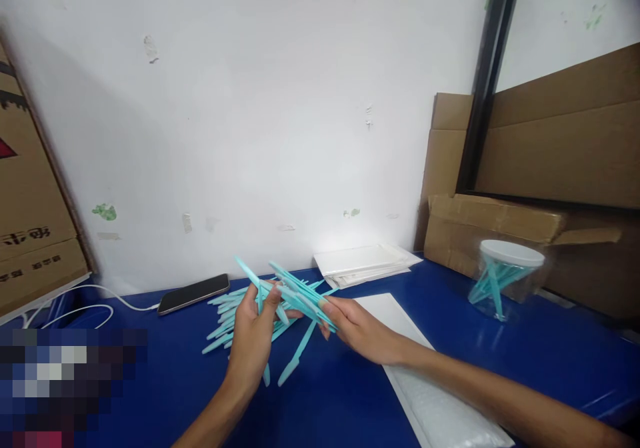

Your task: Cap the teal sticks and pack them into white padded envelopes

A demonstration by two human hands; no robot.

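Near the middle, my right hand (353, 325) is closed round a bundle of turquoise plastic knives (303, 295), whose far ends point up and left. My left hand (257, 321) holds a few more turquoise knives between thumb and fingers, one of them sticking up past the fingertips. The two hands are close together, and the knives in them overlap. Beneath and behind them, a loose pile of similar knives (225, 315) lies on the blue table (310, 415). One loose knife (296, 363) lies just in front of the pile, slanting.
A phone (194, 293) with a white cable lies at the back left. White envelopes (365, 263) are stacked by the wall. A padded mailer (435, 401) lies under my right forearm. A clear jar (500, 288) with turquoise pieces stands right, before cardboard boxes (490, 235).
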